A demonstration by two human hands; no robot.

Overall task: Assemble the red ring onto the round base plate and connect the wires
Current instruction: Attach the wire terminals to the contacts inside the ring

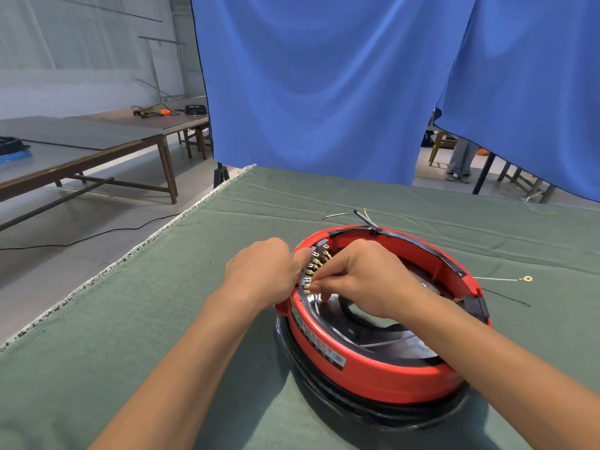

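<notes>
The red ring (373, 375) sits on top of the black round base plate (383, 417) on the green cloth, right of centre. A row of brass terminals (316, 264) runs along the ring's inner left wall. My left hand (263, 271) grips the ring's outer left rim beside that row, thumb on the edge. My right hand (363, 280) reaches inside the ring, its fingertips pinched at a lower brass terminal. What they pinch is too small to make out. A white wire with a ring lug (527, 279) trails out to the right.
A loose short wire (334, 216) lies on the green cloth (162, 319) behind the ring, and dark leads (365, 217) stick out from the ring's far side. A blue curtain (324, 86) hangs behind. The table's fringed left edge (130, 254) drops to the floor. Wooden tables (81, 151) stand at left.
</notes>
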